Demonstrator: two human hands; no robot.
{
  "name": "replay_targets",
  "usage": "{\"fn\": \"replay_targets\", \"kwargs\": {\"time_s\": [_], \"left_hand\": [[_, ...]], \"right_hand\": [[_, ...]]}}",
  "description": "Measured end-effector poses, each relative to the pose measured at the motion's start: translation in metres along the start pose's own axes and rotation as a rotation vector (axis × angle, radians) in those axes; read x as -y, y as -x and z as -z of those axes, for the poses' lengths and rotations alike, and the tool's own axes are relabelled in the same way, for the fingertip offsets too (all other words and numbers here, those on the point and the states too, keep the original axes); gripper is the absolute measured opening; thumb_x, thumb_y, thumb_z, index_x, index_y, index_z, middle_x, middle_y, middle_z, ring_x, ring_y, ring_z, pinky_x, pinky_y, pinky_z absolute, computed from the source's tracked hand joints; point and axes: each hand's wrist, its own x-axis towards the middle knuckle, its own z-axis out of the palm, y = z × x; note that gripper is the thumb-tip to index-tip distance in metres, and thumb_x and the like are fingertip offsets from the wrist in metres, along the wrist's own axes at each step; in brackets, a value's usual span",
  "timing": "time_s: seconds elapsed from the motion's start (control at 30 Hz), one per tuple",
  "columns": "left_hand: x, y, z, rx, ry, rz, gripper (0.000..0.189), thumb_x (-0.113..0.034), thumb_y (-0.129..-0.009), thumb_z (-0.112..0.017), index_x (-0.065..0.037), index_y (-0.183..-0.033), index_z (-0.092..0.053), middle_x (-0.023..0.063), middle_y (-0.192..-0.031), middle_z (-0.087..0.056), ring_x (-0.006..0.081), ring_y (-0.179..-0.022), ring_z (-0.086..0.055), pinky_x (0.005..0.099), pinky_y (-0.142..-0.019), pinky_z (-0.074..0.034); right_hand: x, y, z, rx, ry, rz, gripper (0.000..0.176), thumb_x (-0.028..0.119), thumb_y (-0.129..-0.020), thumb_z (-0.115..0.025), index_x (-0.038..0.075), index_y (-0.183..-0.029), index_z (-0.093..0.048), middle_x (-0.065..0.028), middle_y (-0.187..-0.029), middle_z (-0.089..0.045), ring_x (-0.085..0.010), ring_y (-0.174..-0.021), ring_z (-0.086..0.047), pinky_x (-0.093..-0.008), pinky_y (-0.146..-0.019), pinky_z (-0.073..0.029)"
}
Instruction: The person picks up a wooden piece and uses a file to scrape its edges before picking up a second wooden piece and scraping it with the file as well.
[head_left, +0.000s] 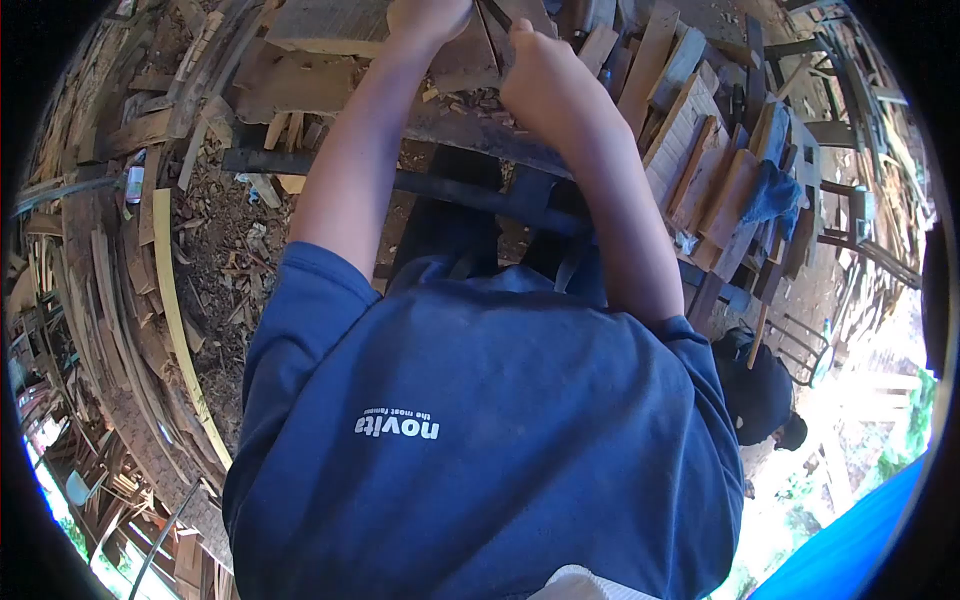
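Note:
At the top edge, my left hand (428,18) rests over a wooden board (335,25), its fingers cut off by the frame. My right hand (545,85) is closed, thumb uppermost, close to the same wood surface. Between the two hands runs a thin dark strip (494,14), reaching toward the right thumb. I cannot tell what the right fingers are wrapped round. Wood chips (465,103) lie on the bench (290,85) below my hands.
Stacked wood offcuts (700,150) stand at my right, with a blue cloth (772,192) on them. A dark bar (410,182) crosses in front of my legs. Scrap strips (110,300) pile up on the left. A person in dark clothing (750,385) is at lower right.

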Motion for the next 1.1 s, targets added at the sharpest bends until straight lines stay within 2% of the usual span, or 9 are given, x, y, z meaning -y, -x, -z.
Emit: {"fn": "replay_targets", "kwargs": {"time_s": [0.07,0.13,0.23,0.47,0.67,0.77,1.03,1.07,1.1], "left_hand": [[-0.010,0.010,0.010,0.007,-0.001,0.014,0.038,-0.027,-0.103,-0.037,-0.004,-0.133,-0.044,0.0199,-0.141,-0.042,0.0382,-0.131,-0.043,0.0514,-0.105,-0.041],[-0.020,0.020,0.017,0.011,-0.056,0.174,0.041,-0.030,-0.104,-0.033,-0.007,-0.138,-0.042,0.0187,-0.147,-0.039,0.0359,-0.137,-0.036,0.0566,-0.111,-0.031],[-0.018,0.022,0.016,0.028,0.023,0.205,0.045,-0.032,-0.105,-0.029,-0.010,-0.143,-0.038,0.0160,-0.153,-0.033,0.0339,-0.142,-0.030,0.0598,-0.115,-0.022],[-0.015,0.011,0.015,0.076,0.010,0.217,0.046,-0.031,-0.105,-0.028,-0.011,-0.146,-0.035,0.0127,-0.158,-0.027,0.0334,-0.145,-0.027,0.0591,-0.116,-0.021],[-0.021,0.016,0.021,0.113,-0.022,0.160,0.048,-0.030,-0.106,-0.026,-0.012,-0.151,-0.030,0.0114,-0.160,-0.023,0.0324,-0.146,-0.023,0.0594,-0.118,-0.018],[-0.024,0.018,0.025,0.131,-0.027,0.202,0.050,-0.030,-0.106,-0.026,-0.013,-0.152,-0.027,0.0111,-0.160,-0.021,0.0325,-0.147,-0.021,0.0601,-0.118,-0.017],[-0.026,0.022,0.033,0.193,0.076,0.285,0.052,-0.032,-0.106,-0.024,-0.012,-0.154,-0.021,0.0102,-0.163,-0.014,0.0311,-0.149,-0.014,0.0597,-0.118,-0.015],[-0.014,0.009,0.009,0.192,0.075,0.284,0.052,-0.032,-0.106,-0.024,-0.012,-0.154,-0.021,0.0102,-0.163,-0.014,0.0311,-0.149,-0.014,0.0597,-0.118,-0.015],[0.007,-0.013,-0.036,-0.005,-0.028,0.246,0.049,-0.029,-0.106,-0.026,-0.010,-0.151,-0.028,0.0136,-0.159,-0.023,0.0326,-0.145,-0.024,0.0607,-0.116,-0.020]], "right_hand": [[0.001,-0.012,-0.002,0.001,0.033,0.004,0.032,0.004,-0.086,-0.047,-0.009,-0.115,-0.051,-0.0318,-0.095,-0.067,-0.0452,-0.093,-0.067,-0.0489,-0.082,-0.056],[0.008,-0.005,0.004,0.013,0.065,0.005,0.028,0.004,-0.086,-0.047,-0.008,-0.111,-0.052,-0.0311,-0.095,-0.068,-0.0442,-0.093,-0.068,-0.0486,-0.081,-0.057],[0.025,0.045,0.028,0.046,0.099,0.010,0.041,0.004,-0.086,-0.049,-0.010,-0.124,-0.048,-0.0305,-0.094,-0.068,-0.0437,-0.088,-0.069,-0.0494,-0.079,-0.057],[0.012,0.092,0.023,0.122,0.081,-0.081,0.062,0.006,-0.085,-0.050,-0.002,-0.145,-0.036,-0.0290,-0.089,-0.067,-0.0437,-0.080,-0.069,-0.0503,-0.072,-0.056],[-0.009,0.011,-0.051,-0.112,0.095,0.008,0.063,0.008,-0.087,-0.048,0.000,-0.148,-0.033,-0.0261,-0.091,-0.066,-0.0420,-0.083,-0.068,-0.0490,-0.071,-0.057],[-0.004,0.008,-0.053,-0.083,0.132,-0.011,0.064,0.008,-0.087,-0.049,0.001,-0.148,-0.033,-0.0248,-0.088,-0.066,-0.0413,-0.081,-0.068,-0.0491,-0.070,-0.057],[-0.014,0.130,0.017,0.061,0.014,-0.003,0.064,0.003,-0.085,-0.051,0.008,-0.148,-0.038,-0.0238,-0.081,-0.064,-0.0415,-0.076,-0.067,-0.0488,-0.070,-0.054],[-0.017,0.140,0.023,0.072,-0.023,-0.005,0.062,0.003,-0.085,-0.051,0.009,-0.146,-0.041,-0.0242,-0.081,-0.064,-0.0417,-0.076,-0.067,-0.0495,-0.070,-0.053],[-0.019,0.145,0.026,0.082,-0.062,-0.011,0.060,0.003,-0.086,-0.051,0.011,-0.145,-0.043,-0.0245,-0.080,-0.063,-0.0419,-0.075,-0.066,-0.0502,-0.070,-0.052]]}}
